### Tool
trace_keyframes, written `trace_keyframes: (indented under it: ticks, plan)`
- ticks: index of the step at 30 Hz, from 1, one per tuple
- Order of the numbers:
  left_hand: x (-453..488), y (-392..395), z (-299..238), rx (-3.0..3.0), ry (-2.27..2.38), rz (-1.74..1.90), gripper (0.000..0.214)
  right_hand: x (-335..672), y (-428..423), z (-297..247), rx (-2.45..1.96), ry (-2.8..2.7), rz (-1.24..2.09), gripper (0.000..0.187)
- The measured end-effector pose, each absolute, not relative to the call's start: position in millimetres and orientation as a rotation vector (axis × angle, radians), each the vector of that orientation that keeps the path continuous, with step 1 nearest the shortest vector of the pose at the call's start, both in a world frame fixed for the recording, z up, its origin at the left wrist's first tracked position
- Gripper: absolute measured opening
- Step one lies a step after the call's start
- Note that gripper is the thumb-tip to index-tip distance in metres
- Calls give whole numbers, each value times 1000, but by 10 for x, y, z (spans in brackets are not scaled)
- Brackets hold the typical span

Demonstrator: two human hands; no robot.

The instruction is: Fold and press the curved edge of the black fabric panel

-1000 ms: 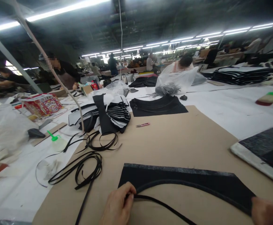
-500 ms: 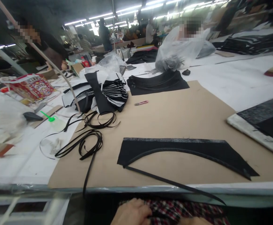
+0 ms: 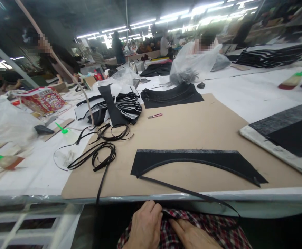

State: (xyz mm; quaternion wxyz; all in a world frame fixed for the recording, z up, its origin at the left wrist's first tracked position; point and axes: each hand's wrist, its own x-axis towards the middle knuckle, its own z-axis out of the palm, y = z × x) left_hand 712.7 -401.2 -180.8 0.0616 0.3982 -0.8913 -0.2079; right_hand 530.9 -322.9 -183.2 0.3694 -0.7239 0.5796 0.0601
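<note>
Took left hand [image 3: 147, 223] and right hand [image 3: 194, 236] off the black cloth piece [image 3: 226, 159] since a second ago, down to the checked cloth [image 3: 169, 238] below the table edge; now have the left laid over that checked cloth with fingers curled and bunched, tips out of sight; cannot tell whether pinching it or only touching; have the right just beside, with fingers close together at a dark fold; cannot tell the grip there either.

Left the black cloth piece flat on the brown sheet [image 3: 187, 133], near its front edge, beyond both hands and touching neither; see a black strip [image 3: 178, 188] along its curved edge, then loose from the left corner, over the table edge and down by the checked cloth.

Farther off, find small snips [image 3: 155, 116] on the brown sheet; to the left, coils of black strip [image 3: 112, 155] and a fanned pile of black pieces [image 3: 130, 107]; to the right, a pale slab [image 3: 277, 150] with dark cloth on top; farther back on the white table [image 3: 244, 90], another black piece [image 3: 174, 97] and a clear plastic bag [image 3: 183, 64].
</note>
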Motion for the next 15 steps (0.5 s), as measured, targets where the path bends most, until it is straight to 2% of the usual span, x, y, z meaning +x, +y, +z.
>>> trace_keyframes:
  ticks: [6, 15]
  plan:
    - [7133, -3953, -1698, 1267, -2540, -640, 23, 5548, -3270, -2264, -1932, 1663, 246, 49]
    - [7104, -3996, -1582, 1357, -2481, -768, 22, 5684, -3301, -2695, -2139, 1768, 31, 31]
